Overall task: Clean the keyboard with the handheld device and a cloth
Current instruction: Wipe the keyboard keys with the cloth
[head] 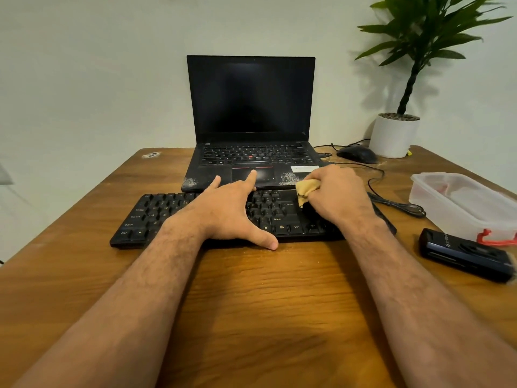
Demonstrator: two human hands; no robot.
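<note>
Under both your hands, on the wooden table point(251, 289), lies the black keyboard point(268, 211). Your left hand point(229, 211) is spread flat and open across its middle keys, fingers splayed toward the far edge, thumb reaching down over the near edge to touch the tabletop. It holds nothing; it presses on the board.

Your right hand point(335, 194) is closed in a loose fist around a bunched yellow cloth point(306, 190), which pokes out on the thumb side and rests on the right end of the keyboard, near the Enter key.

Right of your right forearm, near the table edge, lies the dark handheld device point(464, 254), on its side, untouched. Just beyond it sits a clear plastic container point(458, 200) with a red clasp.

Just past your fingertips stands an open laptop point(251, 121), screen dark, pale smudges on its palm rest. Beyond your right hand: a black mouse point(356, 154) with a trailing cable, then a potted plant point(396, 135) in a white pot.
</note>
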